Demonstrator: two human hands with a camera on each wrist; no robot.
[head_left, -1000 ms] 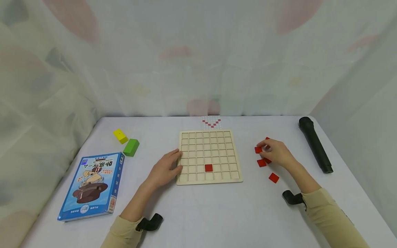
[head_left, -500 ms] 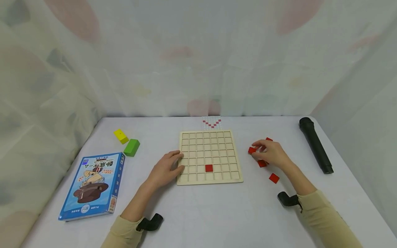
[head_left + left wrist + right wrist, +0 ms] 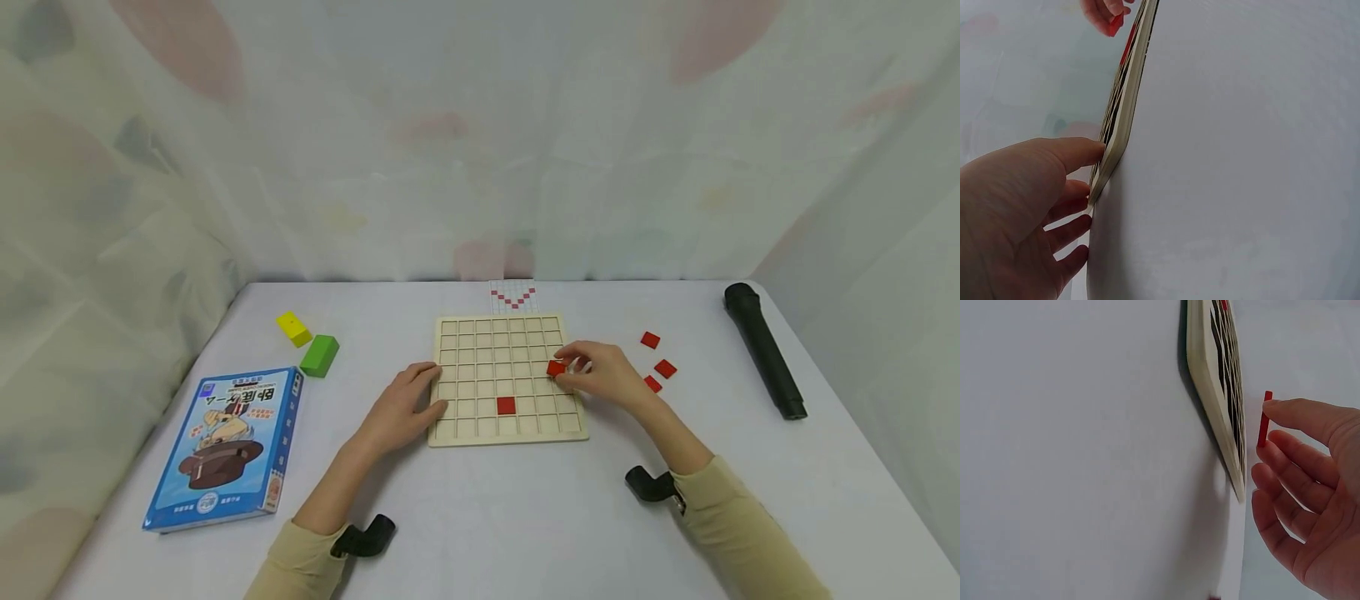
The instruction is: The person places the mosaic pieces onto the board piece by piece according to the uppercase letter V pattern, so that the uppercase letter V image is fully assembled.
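Pale, blotch-patterned cloth (image 3: 480, 150) is hanging behind a white-covered bench (image 3: 525, 517); a glossy blue box (image 3: 221, 450), a yellow block (image 3: 294, 330) and a green block (image 3: 320, 357) are lying left, a black cylinder (image 3: 765, 350) right. Unlike half a second ago, the right hand (image 3: 603, 375) is hovering at the gridded wooden board (image 3: 483, 369), away from loose red tiles (image 3: 665, 367), its fingers pinching a thin, square red tile (image 3: 555, 367). The left hand (image 3: 397, 408) is touching the board's left edge, fingers loosely extended.

We see a white table (image 3: 480, 517) enclosed by pale fabric: a far drape (image 3: 480, 192) with faded pink shapes, a creased left drape (image 3: 97, 275) patterned pink and grey, and a plainer right drape (image 3: 877, 267). Soft light leaves blurred shadows on our tabletop.
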